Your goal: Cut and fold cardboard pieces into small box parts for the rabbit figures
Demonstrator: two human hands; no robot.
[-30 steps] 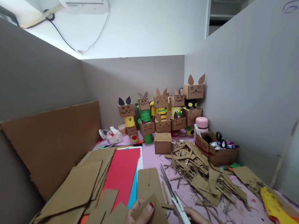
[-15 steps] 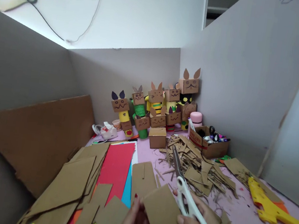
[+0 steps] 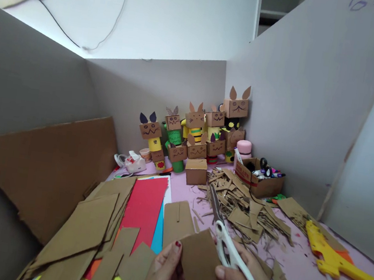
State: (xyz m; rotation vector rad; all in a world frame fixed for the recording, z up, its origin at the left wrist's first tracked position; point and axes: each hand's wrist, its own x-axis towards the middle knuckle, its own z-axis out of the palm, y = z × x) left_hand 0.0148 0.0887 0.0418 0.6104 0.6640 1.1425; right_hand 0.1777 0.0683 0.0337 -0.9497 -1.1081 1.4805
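A small square piece of cardboard point(image 3: 200, 259) is pinched at its left edge by my left hand point(image 3: 166, 268), thumb on the near face. White-handled scissors point(image 3: 230, 244) are in my right hand point(image 3: 241, 275), their dark blades pointing up and away, seemingly closed. My right thumb also touches the square's right edge. Behind the square lies a cardboard piece with a slit-like mark point(image 3: 176, 219). Another cut cardboard piece point(image 3: 138, 264) lies just left of my left hand.
Stacked cardboard sheets point(image 3: 83, 222) and red paper point(image 3: 144, 203) lie left. Cardboard scraps point(image 3: 243, 207) are heaped right of centre, before a box of pens point(image 3: 264, 182). A yellow glue gun point(image 3: 336, 260) lies far right. Cardboard animal figures point(image 3: 192, 136) stand at the back.
The cardboard square has turned to a more level angle, and my left hand has shifted slightly up with its thumb now over the edge. The scissors have moved a little left.
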